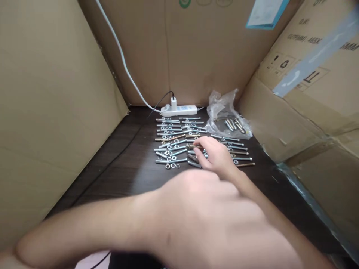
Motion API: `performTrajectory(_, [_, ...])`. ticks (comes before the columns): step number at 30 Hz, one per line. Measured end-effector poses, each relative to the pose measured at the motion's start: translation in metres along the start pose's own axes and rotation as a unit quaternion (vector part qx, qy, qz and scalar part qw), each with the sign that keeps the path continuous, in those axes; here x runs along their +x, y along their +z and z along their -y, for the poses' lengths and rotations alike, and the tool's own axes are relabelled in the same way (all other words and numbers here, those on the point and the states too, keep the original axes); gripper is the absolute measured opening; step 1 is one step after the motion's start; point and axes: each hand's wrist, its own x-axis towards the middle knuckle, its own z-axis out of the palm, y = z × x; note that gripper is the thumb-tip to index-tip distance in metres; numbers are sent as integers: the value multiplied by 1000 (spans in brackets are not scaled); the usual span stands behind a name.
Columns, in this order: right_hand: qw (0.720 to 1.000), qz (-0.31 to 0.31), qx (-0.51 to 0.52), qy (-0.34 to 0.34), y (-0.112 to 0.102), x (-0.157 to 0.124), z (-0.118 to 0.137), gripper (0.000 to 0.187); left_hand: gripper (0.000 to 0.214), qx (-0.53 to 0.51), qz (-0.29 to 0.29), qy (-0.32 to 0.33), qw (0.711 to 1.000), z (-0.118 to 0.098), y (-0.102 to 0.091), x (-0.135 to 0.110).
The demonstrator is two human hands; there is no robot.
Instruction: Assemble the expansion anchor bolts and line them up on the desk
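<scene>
My right hand reaches from the right over the rows of metal parts. Its thumb and index finger close around a brass-coloured bolt with a nut or collar near its end; the rest of the bolt is behind the fingers. Large and blurred in the foreground is my left hand, back toward me, its fingers hidden. Beside the right hand lie silver bolts, washers, nuts and dark metal sleeves.
A clear plastic bag holding several anchor bolts lies at the back right. Behind the rows stands a white power strip with a plugged-in charger. A black cable crosses the dark table. Cardboard walls surround it.
</scene>
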Motion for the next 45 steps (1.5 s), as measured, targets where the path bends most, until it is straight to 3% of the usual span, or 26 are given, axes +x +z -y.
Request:
performTrajectory(2, [1000, 4, 2, 7, -2, -2, 0, 14, 37, 16, 30, 27, 999, 27, 19, 1])
performTrajectory(6, [999, 23, 10, 36, -3, -6, 0, 14, 22, 12, -70, -155, 985, 89, 42, -11])
performTrajectory(9, [997, 31, 37, 54, 1, -9, 1, 15, 17, 4, -56, -175, 983, 109, 44, -20])
performTrajectory(15, [991, 52, 107, 53, 10, -15, 7, 17, 19, -15, 65, -166, 984, 100, 35, -22])
performTrajectory(25, [980, 78, 174, 52, 12, -18, 7, 22, 15, -16, 39, -114, 993, 115, 51, -32])
performTrajectory(34, [982, 33, 174, 71, 18, -17, 9, 21, 16, -5, 50, -130, 990, 117, 48, -33])
performTrajectory(45, [973, 28, 206, 102, 19, -17, 11, 16, 16, 30, 42, -97, 994, 114, 47, -31])
